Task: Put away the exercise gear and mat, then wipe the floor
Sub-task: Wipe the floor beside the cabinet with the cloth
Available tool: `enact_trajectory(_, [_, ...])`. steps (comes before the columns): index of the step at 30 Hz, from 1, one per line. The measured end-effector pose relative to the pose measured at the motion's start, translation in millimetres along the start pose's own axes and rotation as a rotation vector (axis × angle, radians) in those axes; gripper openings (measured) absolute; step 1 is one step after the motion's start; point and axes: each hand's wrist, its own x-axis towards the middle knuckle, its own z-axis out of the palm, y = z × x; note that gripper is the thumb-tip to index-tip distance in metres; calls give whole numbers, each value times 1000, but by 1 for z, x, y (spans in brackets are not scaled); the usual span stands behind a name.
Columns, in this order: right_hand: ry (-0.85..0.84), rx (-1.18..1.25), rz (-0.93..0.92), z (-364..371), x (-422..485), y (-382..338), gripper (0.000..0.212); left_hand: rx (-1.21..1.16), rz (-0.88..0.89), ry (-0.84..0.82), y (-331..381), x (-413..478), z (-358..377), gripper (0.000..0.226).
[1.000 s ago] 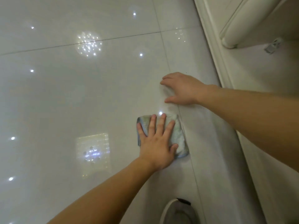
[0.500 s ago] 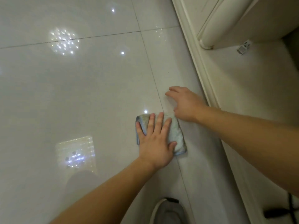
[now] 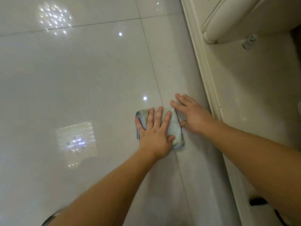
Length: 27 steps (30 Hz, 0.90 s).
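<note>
The left fingers [image 3: 158, 116] are straight and spread wide. They lie flat on top of the cloth [image 3: 175, 129]. They hold nothing and just press down on it. I see the left thumb on the near right part of the cloth. The left hand [image 3: 154, 136] covers most of the cloth's left half.

The right fingers [image 3: 180, 104] are straight and spread wide too. They lie flat on the floor [image 3: 81, 82], just right of the cloth's far corner. The right hand [image 3: 194, 119] holds nothing. Its thumb sits right at the cloth's right edge, and I cannot tell if it touches.

The cloth is pale blue-grey and folded into a small block. It lies flat on the floor, right on a thin dark line [image 3: 153, 66] between two tiles.

Both arms come in from the bottom of my view, the left from the middle and the right from the right side.

The floor is white and shiny, with bright spots of light on it. A cream trim [image 3: 201, 62] runs along the floor to the right of the hands. Past it, at the top right, is a white roll [image 3: 228, 22], and I cannot tell what it is. A small grey tag [image 3: 249, 41] sits just below it. A dark thing [image 3: 258, 201] shows at the bottom right, partly hidden by the right arm.
</note>
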Motion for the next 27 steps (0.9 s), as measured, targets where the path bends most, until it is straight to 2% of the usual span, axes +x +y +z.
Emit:
enact_trajectory(6, [73, 23, -37, 3, 1, 5, 84, -1, -19, -59, 4, 2, -8, 87])
enact_trajectory(20, [104, -36, -58, 8, 5, 7, 92, 16, -51, 30, 4, 3, -2, 87])
enact_trajectory(27, [128, -48, -58, 9, 7, 7, 96, 75, -45, 133, 5, -5, 10, 83])
